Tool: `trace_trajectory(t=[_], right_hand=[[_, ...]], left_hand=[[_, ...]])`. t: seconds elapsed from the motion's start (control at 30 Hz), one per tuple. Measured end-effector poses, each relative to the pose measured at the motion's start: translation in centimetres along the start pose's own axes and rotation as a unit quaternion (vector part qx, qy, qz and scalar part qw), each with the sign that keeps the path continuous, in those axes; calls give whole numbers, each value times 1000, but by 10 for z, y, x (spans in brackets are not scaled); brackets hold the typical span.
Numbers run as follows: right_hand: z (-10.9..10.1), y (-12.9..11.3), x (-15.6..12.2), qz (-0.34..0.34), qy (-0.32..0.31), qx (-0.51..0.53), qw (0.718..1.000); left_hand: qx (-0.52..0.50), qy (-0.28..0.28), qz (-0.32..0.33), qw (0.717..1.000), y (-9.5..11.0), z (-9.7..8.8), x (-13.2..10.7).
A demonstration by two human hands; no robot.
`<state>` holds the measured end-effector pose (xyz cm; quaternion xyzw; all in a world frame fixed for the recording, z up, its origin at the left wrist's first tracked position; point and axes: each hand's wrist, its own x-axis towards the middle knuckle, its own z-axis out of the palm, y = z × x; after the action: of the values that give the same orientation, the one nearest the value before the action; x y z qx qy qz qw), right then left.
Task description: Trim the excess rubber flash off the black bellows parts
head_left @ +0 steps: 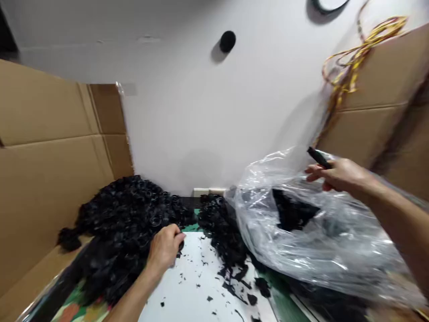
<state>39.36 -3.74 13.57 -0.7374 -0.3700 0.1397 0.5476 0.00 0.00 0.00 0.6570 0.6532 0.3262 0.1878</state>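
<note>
Bag (301,264) with black material (293,213) inside; right grip (343,173) around black stick (318,157); left grip (165,247) curled, hold unclear

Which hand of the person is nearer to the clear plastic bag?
Right. The right hand, holding a black object, is just over the clear plastic bag; the left hand is farther away, beside the white board.
</note>
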Motion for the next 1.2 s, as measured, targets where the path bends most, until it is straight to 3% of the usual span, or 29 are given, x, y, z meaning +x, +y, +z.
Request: trace_trajectory(t=[0.17,0.23,0.3,0.4,0.53,0.67,0.77,0.93,1.1,1.2], right_hand=[[-4,-11,-39,-109,89,48,989],[7,-14,-65,-203,97,119,967],[24,-14,-96,-290,64,166,940],[60,-6,-139,-266,-105,224,932],[117,16,-174,-149,-319,227,908],[167,40,-188,-61,-398,225,887],[187,54,-193,-21,-406,250,879],[190,69,-199,-35,-358,240,902],[187,75,-202,-51,-374,288,880],[183,75,-202,-102,-352,277,888]], left_hand=[[-96,0,19,995,-5,0,15],[-261,-26,-51,964,-3,4,14],[-395,-86,-99,909,4,3,8],[-489,-146,-137,849,13,-5,-8],[-524,-169,-144,822,9,-8,-21],[-530,-168,-152,817,-5,0,-22],[-532,-173,-156,814,-8,6,-19],[-528,-182,-170,812,-9,16,-17],[-517,-156,-180,822,-11,24,-23],[-448,-121,-141,874,-16,25,-24]])
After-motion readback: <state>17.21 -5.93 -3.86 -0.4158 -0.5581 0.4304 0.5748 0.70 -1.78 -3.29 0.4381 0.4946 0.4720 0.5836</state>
